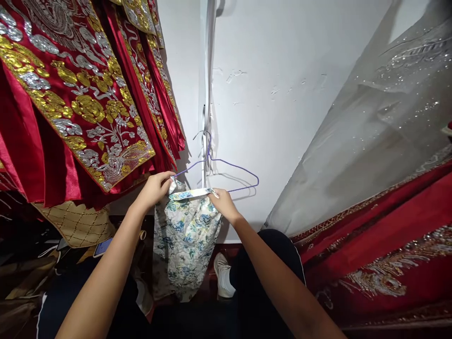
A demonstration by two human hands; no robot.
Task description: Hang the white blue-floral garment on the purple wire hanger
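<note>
A purple wire hanger (235,164) is hooked on a white upright post (207,61) against the wall. From its left side hangs a white garment with blue and green flowers (190,230), its left shoulder over the hanger's left arm. My left hand (156,188) is closed on that shoulder and the end of the hanger. Pinched in the fingers of my right hand (222,202) is the other end of the garment's top edge, close under the hanger's bottom bar. Between both hands the top edge is stretched nearly level; the lower part hangs down in folds.
Red costumes with gold and silver embroidery (95,103) hang close on the left. To the right are a sparkling white gown (353,127) and a red beaded garment (381,263). A phone (102,247) lies low on the left. My shoe (223,275) is below.
</note>
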